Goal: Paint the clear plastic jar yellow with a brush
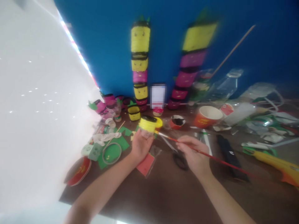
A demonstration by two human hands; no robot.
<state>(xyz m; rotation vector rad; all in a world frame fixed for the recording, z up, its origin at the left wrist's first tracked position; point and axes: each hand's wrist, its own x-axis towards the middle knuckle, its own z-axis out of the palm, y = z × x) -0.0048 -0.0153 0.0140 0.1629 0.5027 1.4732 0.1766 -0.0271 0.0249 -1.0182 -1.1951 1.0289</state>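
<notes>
My left hand (pixel 140 145) is closed around a small clear cup painted yellow with a black rim (pixel 147 124), holding it upright just above the brown table (pixel 163 193). My right hand (pixel 193 155) pinches a long red-handled paintbrush (pixel 210 156). The brush tip reaches the right side of the yellow cup. Under my right hand lie black-handled scissors (pixel 180 160). A pink card in a clear sleeve (pixel 146 164) lies below my left hand.
Two tall stacks of yellow and pink painted cups (pixel 140 65) (pixel 190 62) stand against the blue wall. An orange paper cup (pixel 206 116), a small paint dish (pixel 177 122), clear bottles (pixel 224 85), green paper scraps (pixel 113 152), a red bowl (pixel 78 171) and a yellow glue gun (pixel 275 165) crowd the table.
</notes>
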